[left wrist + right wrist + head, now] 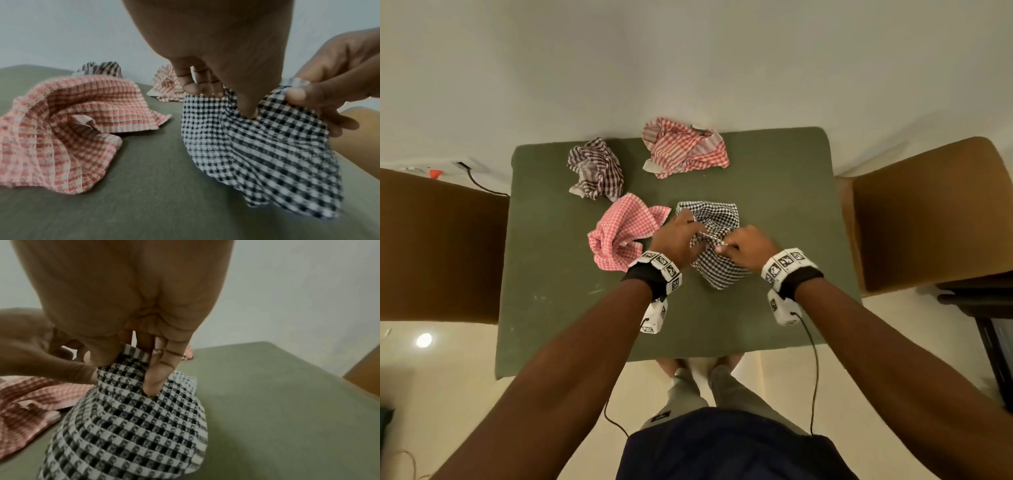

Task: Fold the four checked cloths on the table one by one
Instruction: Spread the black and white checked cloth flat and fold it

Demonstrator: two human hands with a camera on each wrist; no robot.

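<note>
Starting on the first cloth by our reading; none of the four looks folded yet, so nearly the whole task is left. We see the black-and-white checked cloth (714,240) bunched at the middle of the green table (774,192), lifted at its gathered top and trailing onto the surface below; both hands are on it. Our left hand (679,236) pinches the upper edge with thumb and curled fingers; our right hand (748,243) pinches the same gathered edge just beside it, fingers curled into the fabric; we judge they are hunting for corners to spread it flat.

Still crumpled and untouched: the pink checked cloth (623,233) just left of the held one; the brown checked cloth (595,168) behind it; the red checked cloth (685,147) at the far edge; all four lie apart from one another, though the pink one's tip comes near the black one.

Head view alone gives the full layout, all four cloths, plus a brown chair (935,212) on each side; finger detail is too small there. Left wrist view shows the right hand's thumb pressing a white hem against the fingers, and the cloth hanging in folds; right wrist view shows the fingers (156,379) digging into a crease, which neither other view reveals; the brown cloth is missing from it.
</note>
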